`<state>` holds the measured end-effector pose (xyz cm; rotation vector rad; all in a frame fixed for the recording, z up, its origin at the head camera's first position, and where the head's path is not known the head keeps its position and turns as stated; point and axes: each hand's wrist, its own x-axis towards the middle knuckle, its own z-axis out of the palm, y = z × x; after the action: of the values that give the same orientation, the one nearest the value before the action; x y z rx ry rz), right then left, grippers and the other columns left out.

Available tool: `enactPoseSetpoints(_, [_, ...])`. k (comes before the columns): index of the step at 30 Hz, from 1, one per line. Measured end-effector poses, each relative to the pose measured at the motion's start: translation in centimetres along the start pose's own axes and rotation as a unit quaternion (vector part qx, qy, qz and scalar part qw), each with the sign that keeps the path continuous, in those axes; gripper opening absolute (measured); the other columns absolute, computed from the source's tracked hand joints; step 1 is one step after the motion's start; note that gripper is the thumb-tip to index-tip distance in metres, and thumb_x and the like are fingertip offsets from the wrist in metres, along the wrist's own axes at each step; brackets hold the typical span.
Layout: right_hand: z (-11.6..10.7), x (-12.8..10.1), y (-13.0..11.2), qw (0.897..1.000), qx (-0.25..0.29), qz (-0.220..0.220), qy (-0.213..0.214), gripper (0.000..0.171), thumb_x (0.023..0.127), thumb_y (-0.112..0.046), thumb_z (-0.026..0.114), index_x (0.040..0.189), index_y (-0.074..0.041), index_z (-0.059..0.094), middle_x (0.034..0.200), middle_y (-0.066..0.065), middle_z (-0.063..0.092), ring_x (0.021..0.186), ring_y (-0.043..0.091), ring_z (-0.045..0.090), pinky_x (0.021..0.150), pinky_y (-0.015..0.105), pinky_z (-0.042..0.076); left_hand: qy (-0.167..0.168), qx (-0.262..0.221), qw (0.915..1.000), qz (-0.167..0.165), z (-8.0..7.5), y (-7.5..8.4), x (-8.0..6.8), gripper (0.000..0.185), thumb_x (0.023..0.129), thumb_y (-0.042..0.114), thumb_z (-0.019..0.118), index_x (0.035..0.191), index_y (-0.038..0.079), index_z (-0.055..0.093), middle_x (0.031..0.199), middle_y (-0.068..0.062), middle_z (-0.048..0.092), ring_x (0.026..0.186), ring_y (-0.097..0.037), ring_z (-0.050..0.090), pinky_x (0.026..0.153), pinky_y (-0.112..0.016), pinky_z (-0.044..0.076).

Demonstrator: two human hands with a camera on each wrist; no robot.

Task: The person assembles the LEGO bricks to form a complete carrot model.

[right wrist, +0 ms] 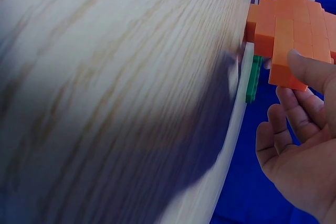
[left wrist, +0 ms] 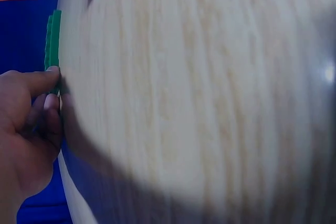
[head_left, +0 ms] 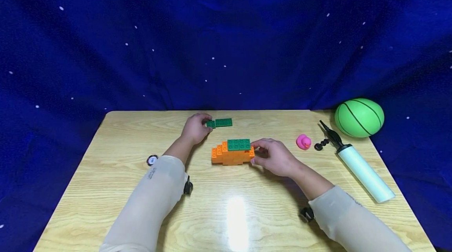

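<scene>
Near the back of the table, my left hand pinches a small green toy brick between thumb and fingers. A longer green brick lies end to end with it on the right. My right hand holds the right end of an orange block build, thumb on the near side and fingers behind. Green bricks cover part of the build's top, and its left end steps down. In the right wrist view, the thumb presses the orange bricks; fingertips sit at the opposite side.
A round black-and-white chip lies beside the left forearm. To the right are a pink rubber duck, small black pieces, a hand pump and a green ball. A blue curtain hangs behind the table.
</scene>
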<state>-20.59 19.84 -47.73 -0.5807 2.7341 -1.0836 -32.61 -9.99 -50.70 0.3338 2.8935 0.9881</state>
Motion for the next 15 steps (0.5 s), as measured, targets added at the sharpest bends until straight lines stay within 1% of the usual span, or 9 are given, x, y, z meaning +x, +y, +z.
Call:
enactPoseSetpoints(3, [0.0,0.0,-0.1,1.000,0.002,-0.002,0.001,0.045,0.092,-0.020,0.081,0.133,-0.007,0.068,0.119,0.003,0.069,0.103,0.025,0.063,0.087,0.041,0.054,0.002,-0.011,0.9999,-0.001,-0.1,-0.2,-0.3,0.042,0.091,0.013,0.078,0.132,0.008,0.069,0.130,-0.015,0.067,0.120,-0.031,0.062,0.106,-0.044,0.048])
enactPoseSetpoints(5, [-0.1,0.0,-0.1,1.000,0.004,-0.002,0.001,0.045,0.092,-0.020,0.081,0.133,-0.007,0.068,0.119,0.003,0.069,0.103,0.025,0.063,0.086,0.041,0.054,0.005,-0.019,0.9998,-0.001,-0.1,-0.3,-0.5,0.041,0.091,0.013,0.078,0.131,0.008,0.070,0.128,-0.015,0.068,0.118,-0.031,0.063,0.104,-0.043,0.049])
enactPoseSetpoints(10, [0.0,-0.1,0.0,1.000,0.006,0.000,0.001,0.046,0.092,-0.021,0.081,0.134,-0.007,0.068,0.119,0.004,0.069,0.103,0.025,0.063,0.086,0.040,0.054,0.015,-0.027,0.9995,0.006,-0.2,-0.7,-0.9,0.040,0.090,0.014,0.080,0.128,0.008,0.071,0.122,-0.014,0.069,0.112,-0.029,0.065,0.099,-0.042,0.051])
enactPoseSetpoints(15, [0.0,-0.1,0.1,1.000,0.004,-0.004,0.001,0.046,0.092,-0.021,0.081,0.134,-0.006,0.068,0.118,0.004,0.069,0.103,0.025,0.063,0.086,0.040,0.054,0.023,-0.032,0.9991,0.015,-0.5,-0.6,-1.3,0.039,0.088,0.014,0.082,0.126,0.008,0.072,0.118,-0.012,0.071,0.103,-0.026,0.066,0.093,-0.040,0.052])
